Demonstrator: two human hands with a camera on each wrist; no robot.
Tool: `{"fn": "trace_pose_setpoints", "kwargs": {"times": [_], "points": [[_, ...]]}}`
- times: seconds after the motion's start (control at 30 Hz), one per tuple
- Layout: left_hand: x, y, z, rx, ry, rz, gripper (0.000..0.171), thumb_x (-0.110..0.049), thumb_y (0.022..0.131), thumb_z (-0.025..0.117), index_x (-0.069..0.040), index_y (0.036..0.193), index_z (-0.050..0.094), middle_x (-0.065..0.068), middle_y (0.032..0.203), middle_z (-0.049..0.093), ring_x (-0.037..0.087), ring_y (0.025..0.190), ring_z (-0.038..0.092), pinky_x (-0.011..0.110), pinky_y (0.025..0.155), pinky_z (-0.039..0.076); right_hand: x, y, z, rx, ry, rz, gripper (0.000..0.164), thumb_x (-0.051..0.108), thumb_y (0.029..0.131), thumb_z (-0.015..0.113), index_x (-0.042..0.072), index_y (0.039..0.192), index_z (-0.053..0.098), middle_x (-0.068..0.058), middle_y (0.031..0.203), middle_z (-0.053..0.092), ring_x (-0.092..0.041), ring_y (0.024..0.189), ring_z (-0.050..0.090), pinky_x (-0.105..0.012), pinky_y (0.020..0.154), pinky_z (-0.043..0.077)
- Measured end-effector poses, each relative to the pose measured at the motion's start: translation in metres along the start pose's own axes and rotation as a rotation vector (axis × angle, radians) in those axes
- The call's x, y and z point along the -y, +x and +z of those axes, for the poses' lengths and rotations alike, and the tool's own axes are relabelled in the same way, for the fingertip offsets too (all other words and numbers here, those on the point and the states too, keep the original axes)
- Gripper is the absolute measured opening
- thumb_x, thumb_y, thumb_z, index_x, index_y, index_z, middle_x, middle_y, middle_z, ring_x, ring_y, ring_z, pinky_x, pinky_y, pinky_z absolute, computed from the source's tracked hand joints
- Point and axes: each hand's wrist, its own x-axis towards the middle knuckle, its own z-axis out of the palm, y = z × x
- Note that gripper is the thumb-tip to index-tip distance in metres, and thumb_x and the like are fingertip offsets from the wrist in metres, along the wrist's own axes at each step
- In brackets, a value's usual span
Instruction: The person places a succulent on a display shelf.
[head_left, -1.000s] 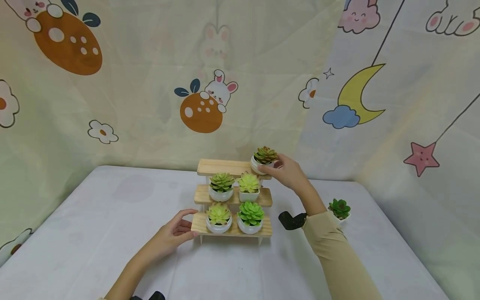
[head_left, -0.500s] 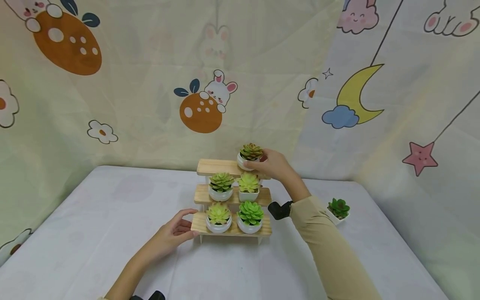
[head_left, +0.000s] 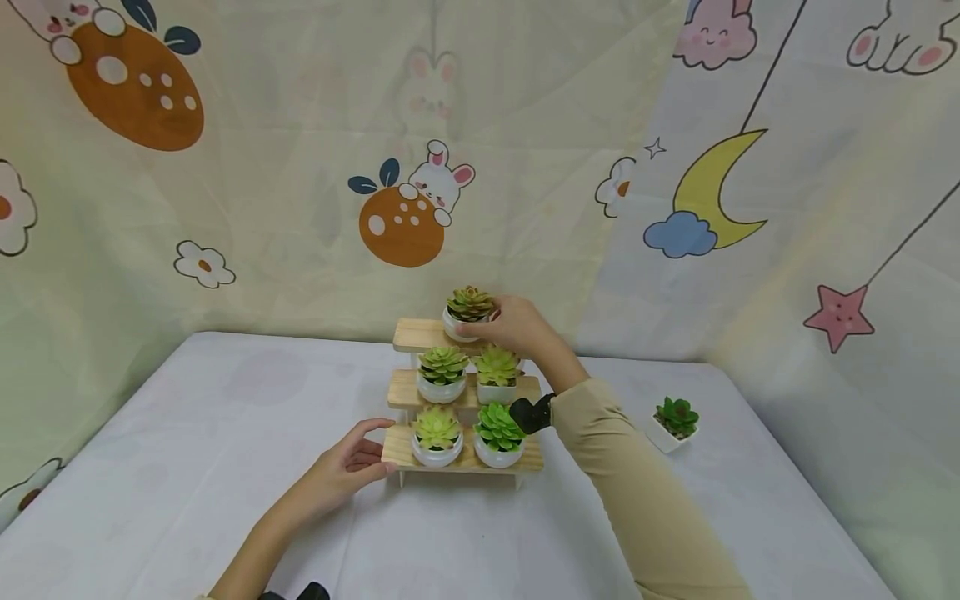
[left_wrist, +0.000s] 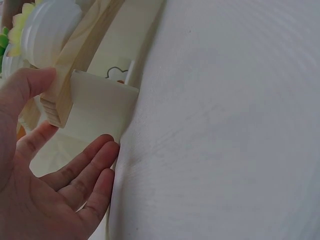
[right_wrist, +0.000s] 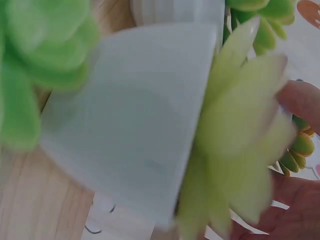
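My right hand (head_left: 521,327) grips a reddish-green potted succulent (head_left: 470,305) by its round white pot, over the top step of a three-tier wooden stand (head_left: 408,335). The pot overlaps that step in the head view. My left hand (head_left: 347,462) pinches the left end of the bottom step, thumb on top and a finger beneath it in the left wrist view. Two potted succulents stand on the middle step, a darker one (head_left: 442,371) and a pale one (head_left: 497,371). The bottom step holds a yellow-green succulent (head_left: 437,429) and a bright green succulent (head_left: 500,433).
A dark green succulent (head_left: 677,419) in a square white pot sits on the white-covered table (head_left: 225,467), to the right of the stand. Behind the table hangs a printed cloth backdrop (head_left: 300,200). In the right wrist view a white pot (right_wrist: 125,115) fills the foreground.
My right hand has carried the reddish-green succulent leftward along the top step, from its right end to near the middle. The left hand keeps its place on the stand.
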Motion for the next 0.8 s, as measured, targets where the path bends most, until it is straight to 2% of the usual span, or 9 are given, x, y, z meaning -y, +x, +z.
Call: {"fn": "trace_pose_setpoints", "kwargs": {"times": [0.27,0.37,0.67,0.8], "points": [[0.002,0.0,0.0,0.002,0.003,0.017,0.058,-0.026,0.086,0.066,-0.018,0.137,0.038,0.013,0.108,0.061,0.018,0.097,0.06,0.023,0.081,0.048,0.012,0.003,0.008,0.011,0.033,-0.061,0.073,0.05,0.079,0.068,0.009,0.135,0.046,-0.012,0.123,0.057,-0.027,0.108,0.055,-0.041,0.087,0.047],[0.002,0.0,0.0,0.003,-0.002,0.023,0.059,-0.026,0.086,0.067,-0.017,0.137,0.038,0.013,0.107,0.061,0.018,0.096,0.06,0.023,0.082,0.048,0.014,0.003,0.009,0.019,0.046,-0.063,0.072,0.049,0.079,0.068,0.012,0.137,0.045,-0.012,0.129,0.054,-0.027,0.115,0.053,-0.042,0.092,0.045],[0.002,0.0,0.001,0.004,0.002,0.027,0.058,-0.027,0.086,0.067,-0.017,0.136,0.038,0.013,0.106,0.061,0.018,0.096,0.061,0.024,0.082,0.048,0.016,0.002,0.012,-0.018,0.009,-0.061,0.07,0.051,0.078,0.069,0.012,0.133,0.049,-0.01,0.127,0.057,-0.026,0.111,0.055,-0.04,0.088,0.047],[0.003,-0.001,0.002,-0.006,0.006,0.0,0.058,-0.029,0.086,0.067,-0.02,0.136,0.039,0.012,0.107,0.061,0.016,0.096,0.061,0.025,0.083,0.048,0.016,0.001,0.014,-0.032,-0.008,-0.061,0.073,0.054,0.077,0.068,0.011,0.133,0.049,-0.011,0.119,0.06,-0.026,0.104,0.057,-0.039,0.082,0.047]]}}
